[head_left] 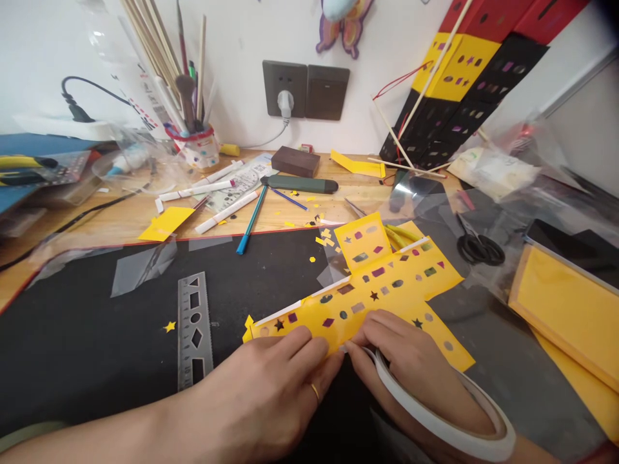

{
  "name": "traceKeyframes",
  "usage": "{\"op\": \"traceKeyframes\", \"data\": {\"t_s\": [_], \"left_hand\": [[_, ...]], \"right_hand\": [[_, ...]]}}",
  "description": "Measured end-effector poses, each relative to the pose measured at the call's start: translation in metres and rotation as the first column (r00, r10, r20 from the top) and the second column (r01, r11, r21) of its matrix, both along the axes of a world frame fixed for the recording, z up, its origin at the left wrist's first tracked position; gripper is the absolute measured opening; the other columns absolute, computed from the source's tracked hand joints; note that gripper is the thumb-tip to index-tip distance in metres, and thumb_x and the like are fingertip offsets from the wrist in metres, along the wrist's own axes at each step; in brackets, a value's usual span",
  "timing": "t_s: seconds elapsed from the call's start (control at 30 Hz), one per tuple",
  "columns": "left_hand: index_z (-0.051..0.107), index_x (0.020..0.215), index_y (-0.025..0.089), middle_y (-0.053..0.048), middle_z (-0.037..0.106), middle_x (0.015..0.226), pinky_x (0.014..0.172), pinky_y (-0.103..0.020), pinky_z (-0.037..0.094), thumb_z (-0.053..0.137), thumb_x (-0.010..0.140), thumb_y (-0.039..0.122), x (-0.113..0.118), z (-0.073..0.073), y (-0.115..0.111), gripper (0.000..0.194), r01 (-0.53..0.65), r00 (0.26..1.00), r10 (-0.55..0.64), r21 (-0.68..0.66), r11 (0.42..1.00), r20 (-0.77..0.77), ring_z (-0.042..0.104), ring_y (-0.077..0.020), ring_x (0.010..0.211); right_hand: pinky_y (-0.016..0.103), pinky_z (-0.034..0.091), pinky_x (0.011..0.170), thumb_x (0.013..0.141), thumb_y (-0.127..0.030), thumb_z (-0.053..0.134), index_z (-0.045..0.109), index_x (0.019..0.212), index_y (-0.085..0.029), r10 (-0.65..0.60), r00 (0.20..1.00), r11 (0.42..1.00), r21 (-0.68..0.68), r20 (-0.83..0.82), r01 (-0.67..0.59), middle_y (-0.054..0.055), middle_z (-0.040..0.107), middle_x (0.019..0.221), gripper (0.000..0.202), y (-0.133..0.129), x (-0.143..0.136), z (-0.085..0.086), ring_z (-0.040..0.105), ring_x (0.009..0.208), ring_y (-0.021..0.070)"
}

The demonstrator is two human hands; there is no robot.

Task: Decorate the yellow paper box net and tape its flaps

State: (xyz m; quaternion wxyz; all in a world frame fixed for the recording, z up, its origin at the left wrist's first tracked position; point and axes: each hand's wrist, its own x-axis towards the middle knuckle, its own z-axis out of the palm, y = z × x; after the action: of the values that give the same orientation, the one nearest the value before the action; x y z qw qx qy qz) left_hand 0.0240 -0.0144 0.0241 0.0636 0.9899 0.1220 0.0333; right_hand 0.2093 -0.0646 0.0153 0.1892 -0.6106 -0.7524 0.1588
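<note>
Left hand: our left hand (285, 374) lies flat on the near edge of the yellow card (382, 290), its fingers together and pressing down on the card, a ring on one finger.
Right hand: our right hand (406, 351) meets the left at the card's near edge, fingertips pinched together on that edge; we think they nip a white strip of tape there, but the spot is too small to be sure.
Tape roll: a white tape roll (449, 428) hangs around our right wrist like a bangle.
Yellow card: it lies on the black mat (97, 335), spread in a cross-like shape, one flap tilted up at the far side; small cut-out shapes, stars and ovals and diamonds among them, are punched across it.
Metal stencil ruler: a metal stencil ruler (194, 328) lies on the mat to the left of our hands, well apart from the card.
Yellow star: a tiny yellow star (169, 327) sits just beside the ruler's left edge.
Blue pen: a blue pen (251, 220) rests slantwise across the far border of the mat and the bench (120, 222).
Scissors: black scissors (476, 245) lie to the right of the card, on clear plastic film.
Brush pot: a brush pot (196, 145) full of sticks and brushes stands at the back of the bench near the wall.
</note>
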Motion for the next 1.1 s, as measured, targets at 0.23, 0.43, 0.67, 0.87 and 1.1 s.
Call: {"op": "traceKeyframes", "data": {"t_s": [0.23,0.43,0.67,0.87,1.1], "left_hand": [[0.051,0.107,0.011,-0.006,0.055,0.086,0.058,-0.032,0.054,0.028,0.088,0.012,0.003,0.001,0.002,0.03,0.006,0.996,-0.007,-0.013,1.0,-0.087,0.053,-0.0195,0.071],[0.05,0.108,0.01,-0.007,0.055,0.087,0.057,-0.031,0.053,0.032,0.086,0.012,0.004,0.002,0.001,0.028,0.011,0.994,-0.011,-0.001,1.0,-0.107,0.052,-0.0198,0.072],[0.053,0.101,0.012,-0.006,0.055,0.085,0.057,-0.029,0.051,0.038,0.084,0.012,0.005,0.002,0.001,0.023,-0.008,0.995,0.007,-0.007,1.0,-0.099,0.051,-0.0185,0.07],[0.054,0.092,0.015,-0.004,0.055,0.082,0.057,-0.028,0.049,0.033,0.088,0.013,0.003,0.0,0.004,0.021,-0.017,0.999,0.015,-0.061,0.998,-0.046,0.051,-0.0174,0.07],[0.052,0.099,0.015,-0.002,0.054,0.081,0.056,-0.025,0.048,0.035,0.09,0.014,0.003,-0.004,0.007,0.02,-0.038,0.999,0.038,-0.045,0.998,-0.001,0.052,-0.0157,0.071]], "right_hand": [[0.029,0.038,0.056,0.077,-0.011,0.045,0.049,0.06,-0.017,0.005,0.999,0.995,-0.096,0.047,0.0,0.003,0.053,0.063,0.019,0.004,-0.001,0.006,0.049,0.061,0.016],[0.025,0.038,0.054,0.077,-0.01,0.045,0.05,0.06,-0.018,0.007,0.996,0.99,-0.141,0.084,0.005,0.002,0.056,0.065,0.019,0.007,-0.002,0.014,0.051,0.061,0.0145],[0.026,0.038,0.055,0.078,-0.013,0.047,0.053,0.062,-0.018,-0.01,0.993,0.971,-0.238,0.114,0.037,0.002,0.058,0.067,0.017,0.013,-0.003,0.017,0.053,0.062,0.0153],[0.028,0.039,0.057,0.08,-0.016,0.044,0.053,0.064,-0.017,-0.003,0.986,0.943,-0.328,0.164,0.057,0.003,0.058,0.068,0.019,0.014,-0.004,0.023,0.053,0.063,0.0164],[0.027,0.039,0.056,0.08,-0.016,0.044,0.053,0.064,-0.017,0.018,0.986,0.944,-0.327,0.166,0.037,0.004,0.058,0.068,0.019,0.015,-0.004,0.022,0.053,0.062,0.0163]]}}
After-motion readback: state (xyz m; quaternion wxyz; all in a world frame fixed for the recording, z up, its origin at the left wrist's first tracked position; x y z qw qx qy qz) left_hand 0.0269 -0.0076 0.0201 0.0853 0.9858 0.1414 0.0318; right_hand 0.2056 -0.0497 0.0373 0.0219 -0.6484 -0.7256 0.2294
